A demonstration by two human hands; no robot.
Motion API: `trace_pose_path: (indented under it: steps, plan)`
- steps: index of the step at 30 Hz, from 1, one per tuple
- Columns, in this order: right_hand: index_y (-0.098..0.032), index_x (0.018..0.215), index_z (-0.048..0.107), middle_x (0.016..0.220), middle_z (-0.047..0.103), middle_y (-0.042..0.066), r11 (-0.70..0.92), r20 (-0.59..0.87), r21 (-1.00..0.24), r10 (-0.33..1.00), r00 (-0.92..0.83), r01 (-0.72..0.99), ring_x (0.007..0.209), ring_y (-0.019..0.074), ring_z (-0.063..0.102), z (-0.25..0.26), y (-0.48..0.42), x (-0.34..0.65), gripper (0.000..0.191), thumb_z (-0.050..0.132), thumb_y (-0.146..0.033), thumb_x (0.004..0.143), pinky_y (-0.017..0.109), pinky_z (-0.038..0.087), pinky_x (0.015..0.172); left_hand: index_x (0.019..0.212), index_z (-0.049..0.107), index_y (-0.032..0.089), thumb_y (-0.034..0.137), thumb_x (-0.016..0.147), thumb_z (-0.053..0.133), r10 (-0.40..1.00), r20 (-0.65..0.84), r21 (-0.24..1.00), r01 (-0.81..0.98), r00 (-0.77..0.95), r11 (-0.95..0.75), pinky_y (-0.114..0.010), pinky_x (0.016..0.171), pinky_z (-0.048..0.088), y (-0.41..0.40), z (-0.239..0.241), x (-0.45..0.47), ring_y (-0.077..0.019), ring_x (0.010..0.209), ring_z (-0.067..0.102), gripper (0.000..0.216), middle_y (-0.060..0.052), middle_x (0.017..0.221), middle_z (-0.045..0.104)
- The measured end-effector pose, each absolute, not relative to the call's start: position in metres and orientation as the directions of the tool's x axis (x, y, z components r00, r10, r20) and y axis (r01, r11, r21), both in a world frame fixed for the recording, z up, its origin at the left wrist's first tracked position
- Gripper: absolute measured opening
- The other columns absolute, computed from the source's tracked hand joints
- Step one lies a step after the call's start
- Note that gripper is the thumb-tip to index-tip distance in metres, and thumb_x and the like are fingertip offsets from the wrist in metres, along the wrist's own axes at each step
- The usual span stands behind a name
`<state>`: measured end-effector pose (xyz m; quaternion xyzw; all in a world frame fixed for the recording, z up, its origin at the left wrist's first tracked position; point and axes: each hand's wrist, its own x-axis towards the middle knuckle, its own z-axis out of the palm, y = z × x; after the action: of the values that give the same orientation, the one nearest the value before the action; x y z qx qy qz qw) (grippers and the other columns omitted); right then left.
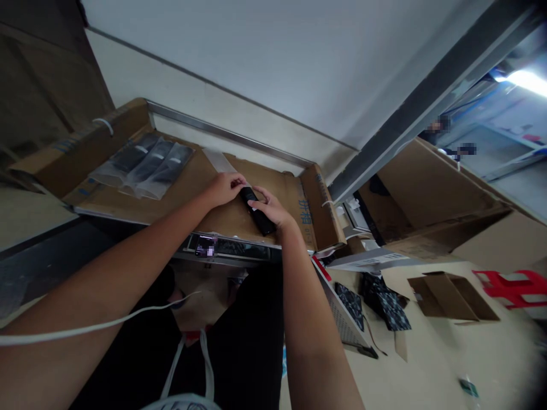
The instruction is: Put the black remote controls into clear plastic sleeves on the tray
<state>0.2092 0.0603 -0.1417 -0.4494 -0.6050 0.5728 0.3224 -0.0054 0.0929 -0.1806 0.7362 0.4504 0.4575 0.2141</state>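
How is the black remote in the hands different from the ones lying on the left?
The remote looks bare; the bagged remotes sit in clear bags. The remote is one, between the left hand and right hand; the bagged remotes are three, untouched. All are black and slim.

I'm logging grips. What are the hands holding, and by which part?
A black remote on the cardboard: the left hand pinches its far end, and the right hand grips its middle.
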Motion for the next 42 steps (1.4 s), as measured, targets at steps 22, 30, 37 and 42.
trace_pose_path:
  steps: [22, 30, 37, 42]
  plan:
    - [-0.023, 0.131, 0.054, 0.074, 0.064, -0.004, -0.03, -0.131, -0.966, 0.913, -0.387, 0.257, 0.066, 0.0151, 0.059, -0.147, 0.064, 0.209, 0.077, 0.084, -0.042, 0.063, 0.025, 0.043, 0.057, 0.093, 0.071, 0.019, 0.018, 0.085, 0.058, 0.818, 0.544, 0.697, 0.443, 0.185, -0.564, -0.029, 0.076, 0.051, 0.093, -0.182, -0.003, -0.0162, 0.079, 0.067, 0.016, -0.003, 0.089, 0.074]
    - [-0.023, 0.111, 0.058, 0.075, 0.065, -0.005, -0.017, -0.128, -0.963, 0.907, -0.4, 0.268, 0.066, 0.0148, 0.059, -0.146, 0.062, 0.209, 0.058, 0.084, -0.045, 0.063, 0.025, 0.043, 0.058, 0.092, 0.07, 0.018, 0.023, 0.087, 0.062, 0.839, 0.53, 0.746, 0.403, 0.123, -0.53, -0.029, 0.076, 0.052, 0.096, -0.182, -0.003, -0.0165, 0.078, 0.066, 0.01, -0.004, 0.088, 0.073]
    - [-0.022, 0.122, 0.059, 0.083, 0.068, -0.002, -0.028, -0.159, -0.957, 0.881, -0.446, 0.287, 0.075, 0.0172, 0.063, -0.143, 0.063, 0.214, 0.067, 0.086, -0.043, 0.064, 0.028, 0.049, 0.066, 0.089, 0.07, 0.018, 0.023, 0.085, 0.065, 0.851, 0.52, 0.779, 0.366, 0.077, -0.509, -0.028, 0.075, 0.052, 0.1, -0.184, -0.003, -0.0152, 0.076, 0.065, 0.008, -0.004, 0.088, 0.073]
    - [-0.022, 0.136, 0.054, 0.081, 0.069, 0.0, -0.042, -0.164, -0.966, 0.864, -0.475, 0.256, 0.074, 0.0188, 0.065, -0.143, 0.065, 0.218, 0.079, 0.084, -0.044, 0.067, 0.031, 0.05, 0.067, 0.09, 0.07, 0.019, 0.022, 0.085, 0.063, 0.861, 0.498, 0.797, 0.337, 0.105, -0.502, -0.028, 0.075, 0.053, 0.1, -0.185, -0.003, -0.0156, 0.078, 0.066, 0.009, -0.003, 0.086, 0.073]
